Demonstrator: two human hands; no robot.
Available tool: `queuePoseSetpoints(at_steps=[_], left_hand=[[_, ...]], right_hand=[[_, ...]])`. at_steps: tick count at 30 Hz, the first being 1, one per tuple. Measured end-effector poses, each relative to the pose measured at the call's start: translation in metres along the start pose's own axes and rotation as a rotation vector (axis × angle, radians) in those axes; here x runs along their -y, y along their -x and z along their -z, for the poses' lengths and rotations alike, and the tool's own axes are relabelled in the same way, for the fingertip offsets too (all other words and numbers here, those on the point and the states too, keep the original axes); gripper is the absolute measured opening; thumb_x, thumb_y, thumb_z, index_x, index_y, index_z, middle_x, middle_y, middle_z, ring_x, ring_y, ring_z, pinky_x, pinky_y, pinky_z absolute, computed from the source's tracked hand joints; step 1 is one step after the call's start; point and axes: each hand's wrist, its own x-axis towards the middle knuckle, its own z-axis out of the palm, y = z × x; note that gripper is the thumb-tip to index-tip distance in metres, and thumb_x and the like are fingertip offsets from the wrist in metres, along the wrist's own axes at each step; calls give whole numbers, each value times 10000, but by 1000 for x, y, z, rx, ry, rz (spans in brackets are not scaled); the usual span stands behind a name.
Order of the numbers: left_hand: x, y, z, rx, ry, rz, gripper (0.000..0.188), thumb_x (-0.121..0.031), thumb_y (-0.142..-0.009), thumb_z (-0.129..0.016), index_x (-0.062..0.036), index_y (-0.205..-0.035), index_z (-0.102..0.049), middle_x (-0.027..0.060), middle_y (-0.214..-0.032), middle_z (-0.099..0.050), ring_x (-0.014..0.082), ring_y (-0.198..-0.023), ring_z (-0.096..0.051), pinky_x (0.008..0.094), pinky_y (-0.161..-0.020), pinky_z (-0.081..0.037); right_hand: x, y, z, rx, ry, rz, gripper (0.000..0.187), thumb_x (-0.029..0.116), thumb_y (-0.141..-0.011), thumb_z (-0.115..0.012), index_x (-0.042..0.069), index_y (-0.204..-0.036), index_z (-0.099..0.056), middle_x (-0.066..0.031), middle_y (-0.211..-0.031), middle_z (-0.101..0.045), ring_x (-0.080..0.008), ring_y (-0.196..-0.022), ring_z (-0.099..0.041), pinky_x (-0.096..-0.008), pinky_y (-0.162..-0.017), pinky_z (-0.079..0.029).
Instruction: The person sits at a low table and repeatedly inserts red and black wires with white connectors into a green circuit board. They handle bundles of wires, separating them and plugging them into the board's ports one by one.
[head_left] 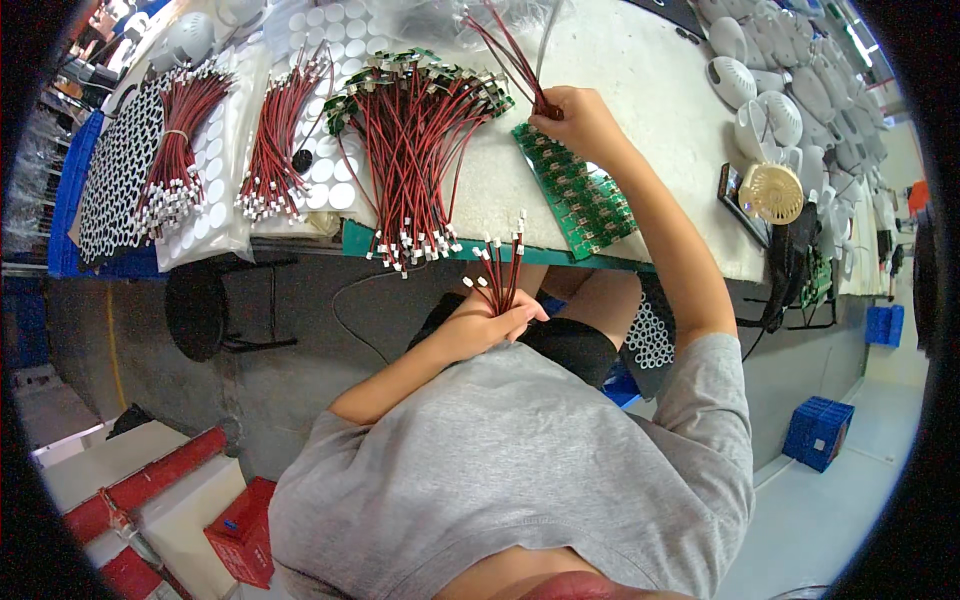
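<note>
In front of my body, my left hand (492, 318) is closed round a small bunch of red and black wires (497, 270) whose white plugs point up. Farther out over the bench, the fingers of my right hand (580, 122) pinch another bunch of red and black wires (515, 60). A thin grey cord or rod (548, 42) rises beside that hand; whether I hold it cannot be made out. Just below the right hand lies a green circuit board panel (575, 190). Left of it is a large heap of wires (415, 150) with small green boards at their far ends.
Two more wire bundles (185, 130) lie at the left on sheets of white discs (340, 195). White plastic housings (775, 115) crowd the right side, near a small cream fan (771, 193). A black stool (195, 310) stands under the bench. Blue crates (818, 433) sit on the floor.
</note>
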Motion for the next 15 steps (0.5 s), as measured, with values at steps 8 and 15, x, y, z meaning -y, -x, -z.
queuePoseSetpoints(at_steps=[8, 15], left_hand=[[2, 1, 0, -6, -26, 9, 236, -187, -836, -443, -2, -815, -588, -23, -515, -446, 49, -465, -372, 203, -435, -305], [4, -1, -3, 4, -4, 9, 238, -191, -836, -446, -1, -809, -587, -24, -514, -445, 48, -464, -373, 202, -433, -304]], right_hand=[[4, 6, -3, -66, -2, -62, 167, 134, -699, -599, -22, -715, -540, -76, -522, -466, -110, -485, -386, -270, -473, -349], [1, 9, -10, -153, -32, -63, 180, 147, -707, -598, -22, -712, -539, -80, -531, -484, -111, -483, -408, -269, -474, -357]])
